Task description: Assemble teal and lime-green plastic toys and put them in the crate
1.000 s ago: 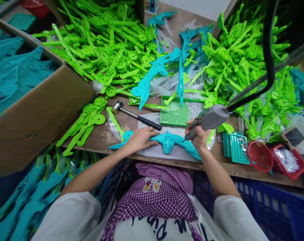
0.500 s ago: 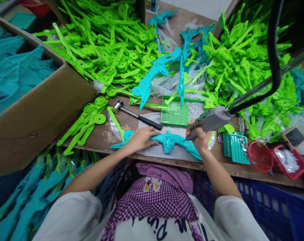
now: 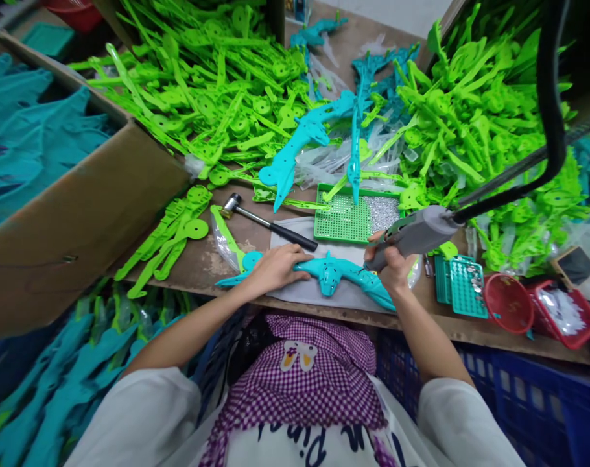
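A turquoise plastic part (image 3: 330, 275), long and curved with a raised middle, lies across a grey cloth (image 3: 346, 298) at the table's front edge. My left hand (image 3: 275, 269) rests over its left portion, fingers curled on it and steadying it. Gripped in my right hand (image 3: 395, 269) is a grey power screwdriver (image 3: 416, 237), its tip pointing down at the part's right portion. Whether the tip touches a screw is too small to tell. Behind the part lie a black-handled hammer (image 3: 270, 224) and a green tray (image 3: 343, 217) with small silver screws in its right half.
Heaps of lime-green plastic pieces (image 3: 202, 84) (image 3: 465, 130) fill the back left and right. Cardboard box (image 3: 91, 214) with turquoise parts stands left. Small teal trays (image 3: 465, 285), a red bowl (image 3: 509, 301) and a red basket (image 3: 562, 314) sit right. A black cable (image 3: 550, 97) hangs above.
The view has shifted slightly. Both hands, the screwdriver and the turquoise part hold nearly the same positions relative to each other.
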Demonstrator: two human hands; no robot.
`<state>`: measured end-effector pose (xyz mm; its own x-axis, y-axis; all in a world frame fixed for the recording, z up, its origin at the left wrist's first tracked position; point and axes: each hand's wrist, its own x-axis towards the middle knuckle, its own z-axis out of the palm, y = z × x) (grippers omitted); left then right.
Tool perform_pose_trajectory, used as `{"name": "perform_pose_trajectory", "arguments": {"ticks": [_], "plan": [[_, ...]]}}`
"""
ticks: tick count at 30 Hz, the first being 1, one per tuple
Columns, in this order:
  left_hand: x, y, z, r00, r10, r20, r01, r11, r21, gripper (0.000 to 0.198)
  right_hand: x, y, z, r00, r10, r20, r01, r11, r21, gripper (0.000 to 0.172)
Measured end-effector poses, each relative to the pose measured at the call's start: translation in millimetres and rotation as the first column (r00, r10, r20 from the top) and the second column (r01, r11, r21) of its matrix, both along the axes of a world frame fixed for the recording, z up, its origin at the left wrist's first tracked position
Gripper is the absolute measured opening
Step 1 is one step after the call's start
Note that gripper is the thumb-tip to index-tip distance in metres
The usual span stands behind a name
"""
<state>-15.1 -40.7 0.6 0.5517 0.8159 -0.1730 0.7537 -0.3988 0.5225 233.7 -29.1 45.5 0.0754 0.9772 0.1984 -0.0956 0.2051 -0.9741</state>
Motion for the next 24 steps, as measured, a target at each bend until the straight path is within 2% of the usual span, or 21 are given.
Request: {"name": "perform_pose_trajectory", "arguments": {"ticks": [7,16,24], "plan": [[0.1,0.1,2.3,1.0,-0.002,-0.005,0.002,1.0,0.001,0.048,-1.9,-0.9,-4.3,1.0,0.027,-0.013,-0.027,0.999,-0.029,0.04],[0.8,-0.4,4.0,1.0,0.011,-0.007,-0.011,1.0,-0.014,0.048,-3.8,1.1,-0.6,0.998,0.011,-0.069,-0.009,1.0,0.027,0.038],[1.1,0.3,4.1,1.0,0.007,-0.021,-0.008,1.0,-0.02,0.048,-2.3,-1.8,3.0,0.999,0.004,0.033,-0.004,1.0,-0.016,0.044]]}}
